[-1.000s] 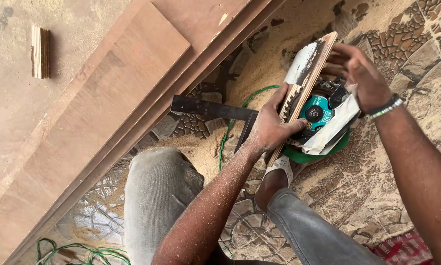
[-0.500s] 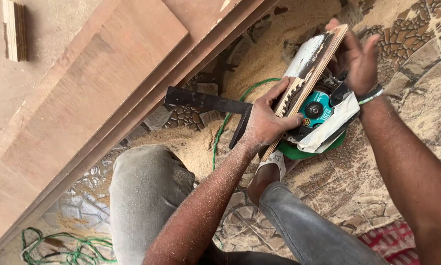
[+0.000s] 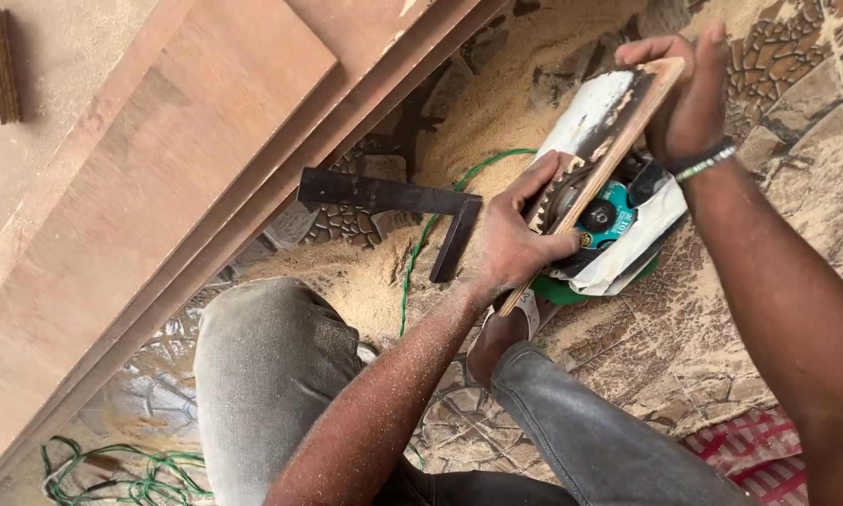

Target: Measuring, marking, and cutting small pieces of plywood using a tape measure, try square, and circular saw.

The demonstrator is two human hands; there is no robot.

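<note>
Here, the left hand [image 3: 515, 245] is closed around the lower end of a thin wooden board [image 3: 601, 169] that stands on its edge. The right hand [image 3: 688, 98] grips the top end of the same board, fingers curled over it. The board sits on a circular saw [image 3: 618, 234] with a teal and white body, which lies on the stone floor [image 3: 721, 328] between the person's knees. Sawdust [image 3: 496, 103] covers the floor all around it. A dark metal square [image 3: 398, 206] lies just beside the left hand. A green cord [image 3: 431, 234] runs through the sawdust near the square. Big plywood sheets [image 3: 159, 169] lie stacked to the left.
</note>
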